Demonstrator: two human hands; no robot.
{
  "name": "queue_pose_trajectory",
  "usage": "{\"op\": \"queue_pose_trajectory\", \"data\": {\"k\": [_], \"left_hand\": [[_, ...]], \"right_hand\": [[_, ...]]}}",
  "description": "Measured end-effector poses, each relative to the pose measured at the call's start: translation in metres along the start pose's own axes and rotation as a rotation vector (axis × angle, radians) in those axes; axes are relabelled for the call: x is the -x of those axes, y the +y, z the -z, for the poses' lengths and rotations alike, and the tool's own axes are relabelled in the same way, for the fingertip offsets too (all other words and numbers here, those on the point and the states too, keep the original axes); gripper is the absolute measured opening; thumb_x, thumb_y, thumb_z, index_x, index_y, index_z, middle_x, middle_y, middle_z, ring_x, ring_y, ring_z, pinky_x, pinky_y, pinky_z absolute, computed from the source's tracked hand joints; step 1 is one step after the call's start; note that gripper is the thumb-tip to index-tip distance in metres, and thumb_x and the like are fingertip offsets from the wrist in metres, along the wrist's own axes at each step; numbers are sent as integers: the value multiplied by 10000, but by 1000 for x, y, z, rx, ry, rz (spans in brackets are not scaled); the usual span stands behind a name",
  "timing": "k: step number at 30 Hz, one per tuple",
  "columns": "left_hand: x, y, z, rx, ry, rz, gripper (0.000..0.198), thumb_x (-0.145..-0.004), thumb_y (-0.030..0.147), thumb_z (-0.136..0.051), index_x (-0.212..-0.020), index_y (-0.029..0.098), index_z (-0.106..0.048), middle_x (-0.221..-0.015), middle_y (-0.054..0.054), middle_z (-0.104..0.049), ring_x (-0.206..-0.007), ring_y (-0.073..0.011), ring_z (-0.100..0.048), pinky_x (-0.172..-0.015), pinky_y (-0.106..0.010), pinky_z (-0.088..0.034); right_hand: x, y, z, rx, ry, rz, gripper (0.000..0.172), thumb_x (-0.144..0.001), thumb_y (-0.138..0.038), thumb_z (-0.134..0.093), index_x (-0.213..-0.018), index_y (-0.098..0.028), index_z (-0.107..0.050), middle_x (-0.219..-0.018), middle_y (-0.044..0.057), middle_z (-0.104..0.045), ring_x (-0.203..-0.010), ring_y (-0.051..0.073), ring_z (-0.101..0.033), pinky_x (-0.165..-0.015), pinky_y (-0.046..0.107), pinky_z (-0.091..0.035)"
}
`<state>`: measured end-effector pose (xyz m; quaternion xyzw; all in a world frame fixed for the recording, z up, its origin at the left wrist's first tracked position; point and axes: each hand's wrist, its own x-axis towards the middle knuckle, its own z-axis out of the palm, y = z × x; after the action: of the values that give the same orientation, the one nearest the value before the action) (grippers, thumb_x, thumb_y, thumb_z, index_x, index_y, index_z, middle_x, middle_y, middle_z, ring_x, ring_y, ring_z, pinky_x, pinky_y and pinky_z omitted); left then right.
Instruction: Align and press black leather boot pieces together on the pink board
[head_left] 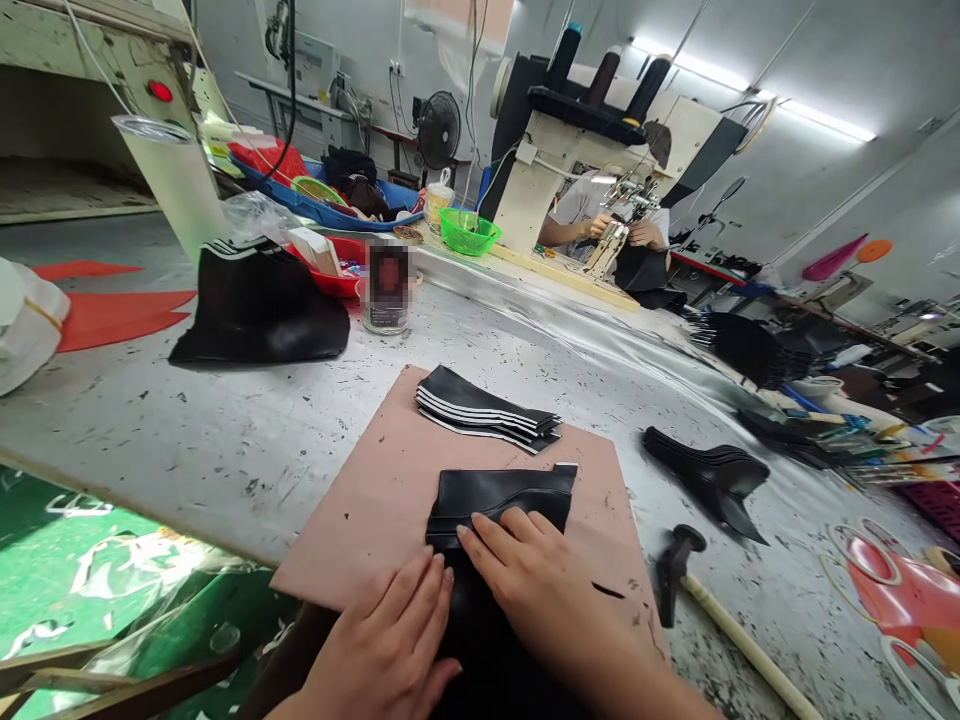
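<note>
Pressing lightly on the black leather piece (501, 492) with the right hand (529, 565), palm down, fingers slightly spread. Laying the left hand (401, 620) flat at its near left edge, with fingers pressed together. Seeing this piece on the pink board (360, 500), with the stack of black strips (480, 405) just beyond and the hammer (727, 622) at right, on the tabletop (487, 325).

The black piece (499, 495) was leather-like, smooth, with a soft sheen, and the stacked strips (484, 402) shared that finish. Beneath them, the pinkish board (360, 500) was matt and lightly marked. The table (300, 430) had a silvery, metallic-looking surface, scuffed and flecked with black. The hammer (720, 612) joined a dull metal head to a pale wooden handle. The green basket (469, 235) was glossy plastic; the red tray (340, 285), partly hidden, was probably plastic too.
</note>
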<state>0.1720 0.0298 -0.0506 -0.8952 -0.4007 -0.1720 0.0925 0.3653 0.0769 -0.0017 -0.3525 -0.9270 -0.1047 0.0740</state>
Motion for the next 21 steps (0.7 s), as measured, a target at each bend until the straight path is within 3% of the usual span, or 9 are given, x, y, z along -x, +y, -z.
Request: {"op": "queue_pose_trajectory", "data": {"k": [6,9,16,21], "left_hand": [[11,1,-17,54,-120,-46,764,-790,587,-492,-1365,100,-368,-1377,-189,-463,-1309,-312,-358,-1049,-393,-284],[11,2,-20,89,-135,-35,844,-760,697,-434,-1341,86,-405,-1414,-213,-401,-1327,-327,-321,-1070,-402,-247],[-10,9,-12,104,-216,24,809,-794,716,-315,-1207,65,-559,-1310,-249,-508,-1214,-346,-469,-1012,-433,-312],[-32,6,-1,78,-290,8,881,-734,756,-407,-1265,61,-515,-1189,-227,-612,-1059,-315,-584,-911,-390,-410]], "right_hand": [[3,3,2,7,-23,-17,247,-807,-38,-566,-1032,-130,-613,-1001,89,-672,-801,217,-557,-662,342,-401],[6,5,2,-21,-26,-43,193,-790,-13,-565,-902,-160,-622,-892,59,-663,-727,202,-540,-627,328,-380],[8,2,6,-7,-87,-33,152,-768,-18,-590,-788,-169,-599,-747,28,-607,-658,194,-497,-606,327,-348],[6,2,9,-61,-142,-50,139,-774,-44,-604,-732,-177,-594,-704,10,-607,-654,184,-519,-616,321,-370]]}}
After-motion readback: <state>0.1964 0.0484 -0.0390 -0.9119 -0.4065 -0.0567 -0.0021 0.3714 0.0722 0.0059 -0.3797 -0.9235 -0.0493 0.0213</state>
